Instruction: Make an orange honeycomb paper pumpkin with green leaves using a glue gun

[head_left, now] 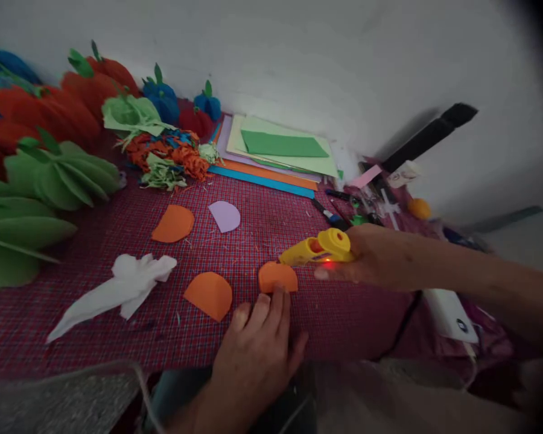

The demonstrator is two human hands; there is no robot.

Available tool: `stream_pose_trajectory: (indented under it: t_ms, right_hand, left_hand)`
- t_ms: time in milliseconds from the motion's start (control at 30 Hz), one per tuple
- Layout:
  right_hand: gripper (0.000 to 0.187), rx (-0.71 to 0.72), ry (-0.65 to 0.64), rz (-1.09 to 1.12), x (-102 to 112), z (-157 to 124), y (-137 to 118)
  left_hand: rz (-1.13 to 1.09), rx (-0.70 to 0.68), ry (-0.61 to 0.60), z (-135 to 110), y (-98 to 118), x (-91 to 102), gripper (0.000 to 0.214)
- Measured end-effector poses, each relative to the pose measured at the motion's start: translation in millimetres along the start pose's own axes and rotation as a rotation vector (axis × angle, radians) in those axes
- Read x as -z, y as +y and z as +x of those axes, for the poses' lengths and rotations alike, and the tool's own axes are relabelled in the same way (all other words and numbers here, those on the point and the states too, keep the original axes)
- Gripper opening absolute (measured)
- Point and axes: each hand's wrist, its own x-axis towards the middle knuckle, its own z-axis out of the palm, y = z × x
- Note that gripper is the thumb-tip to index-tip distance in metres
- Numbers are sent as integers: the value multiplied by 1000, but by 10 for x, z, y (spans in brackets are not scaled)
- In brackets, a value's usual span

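"What does the person's right hand (pixel 366 256) hold?"
"A yellow glue gun (pixel 319 248), its tip at the upper edge of a rounded orange paper (pixel 276 275) on the checked surface (pixel 271 211)."
"And the left hand (pixel 260 340)?"
"Fingers extended, it rests fingertips on that paper's lower edge; another orange piece (pixel 210 294) lies to the left."
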Motion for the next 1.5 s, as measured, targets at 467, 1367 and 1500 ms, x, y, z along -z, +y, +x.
stream_pose_trajectory:
  t_ms: [467, 1367, 1500]
  right_hand:
    - [60, -48, -70, -82, -36, 43, 34]
    - [56, -108, -75, -5, -129, -208, 147]
    - [55, -166, -77, 51, -159, -252, 128]
  left_hand:
    - [3, -6, 24, 0, -10, -5, 44]
    - [26, -8, 26, 8, 0, 7, 43]
    - [31, -14, 19, 11, 6, 16, 42]
